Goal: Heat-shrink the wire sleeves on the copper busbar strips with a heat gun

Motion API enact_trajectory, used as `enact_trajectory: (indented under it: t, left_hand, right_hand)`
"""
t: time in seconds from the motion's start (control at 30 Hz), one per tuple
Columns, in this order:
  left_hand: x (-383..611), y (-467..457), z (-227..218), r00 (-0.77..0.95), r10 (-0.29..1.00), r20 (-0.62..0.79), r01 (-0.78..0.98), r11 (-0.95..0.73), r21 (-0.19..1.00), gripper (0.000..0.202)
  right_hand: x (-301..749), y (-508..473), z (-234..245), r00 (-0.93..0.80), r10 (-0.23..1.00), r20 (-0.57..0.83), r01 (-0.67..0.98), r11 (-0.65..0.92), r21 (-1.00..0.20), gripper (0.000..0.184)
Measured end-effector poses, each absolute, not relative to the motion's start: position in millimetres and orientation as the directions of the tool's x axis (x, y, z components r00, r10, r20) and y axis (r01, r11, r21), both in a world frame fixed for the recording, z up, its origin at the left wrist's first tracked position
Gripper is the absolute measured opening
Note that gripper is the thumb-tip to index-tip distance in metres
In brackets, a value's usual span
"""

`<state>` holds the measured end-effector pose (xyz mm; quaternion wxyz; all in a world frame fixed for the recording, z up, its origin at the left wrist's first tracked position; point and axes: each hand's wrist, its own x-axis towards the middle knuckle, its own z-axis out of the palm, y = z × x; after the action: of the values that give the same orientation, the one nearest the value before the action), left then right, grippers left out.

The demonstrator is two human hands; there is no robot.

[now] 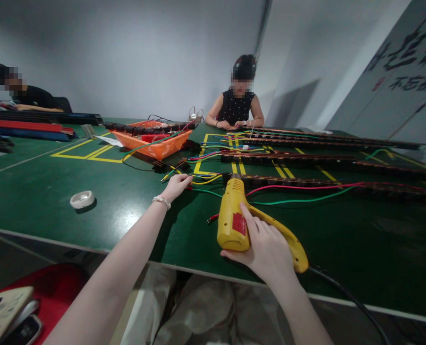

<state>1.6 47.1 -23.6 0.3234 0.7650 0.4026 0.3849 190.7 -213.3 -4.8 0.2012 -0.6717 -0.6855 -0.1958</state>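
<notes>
Here's the right hand (270,247), wrapped firmly around the yellow gun (230,218), index finger laid along its side and thumb tucked by the rear end. That grip seems chosen to steer: the nozzle points away from the body, toward the near end of the front strip (288,181). Touching the strip or just short of it? From this angle, I can't tell. The handle slants off to the right, so the cord (352,297) runs down over the table's edge, well clear of the wires (209,181).

Over to the left hand (178,186), out at full stretch, fingertips pinched together on those wires just left of the nozzle. Which strand they grip is hidden. Holding there probably steadies the loose ends while keeping skin to one side of the nozzle.

A green wire (306,201) and a pink wire (288,187) trail along the near side of the strip, and a red tip (213,219) lies just beside the gun. More strips (288,157) lie behind, roughly side by side across the yellow tape (198,165), likely to keep them in order. Beyond the left hand sits the orange basket (173,146), loaded; nearer, a white dish (83,204). Across the table (36,206), a co-worker (239,108) has both hands down by the far strips.
</notes>
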Motion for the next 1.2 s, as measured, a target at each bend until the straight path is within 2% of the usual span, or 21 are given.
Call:
enact_trajectory:
  t: [0.23, 0.5, 0.73, 1.0, 1.2]
  left_hand:
    - [4, 54, -32, 0.310, 0.870, 0.384, 0.297, -0.473, 0.830, 0.021]
    - [4, 57, -33, 0.305, 0.853, 0.424, 0.310, -0.510, 0.803, 0.021]
    - [0, 60, -34, 0.379, 0.848, 0.369, 0.286, -0.487, 0.825, 0.026]
    - [-2, 74, -40, 0.370, 0.787, 0.495, 0.361, -0.612, 0.704, 0.048]
    - [-3, 73, -39, 0.462, 0.775, 0.431, 0.409, -0.617, 0.672, 0.025]
  right_hand:
    - [170, -214, -6, -0.067, 0.850, 0.522, 0.997, 0.075, 0.006, 0.108]
    - [124, -209, -4, -0.142, 0.886, 0.441, 0.985, 0.170, -0.023, 0.111]
    - [103, -206, -5, -0.228, 0.869, 0.440, 0.960, 0.277, -0.050, 0.116]
    - [104, -205, -6, -0.224, 0.856, 0.467, 0.956, 0.287, -0.067, 0.119]
    - [106, -205, -3, -0.233, 0.877, 0.421, 0.952, 0.294, -0.084, 0.123]
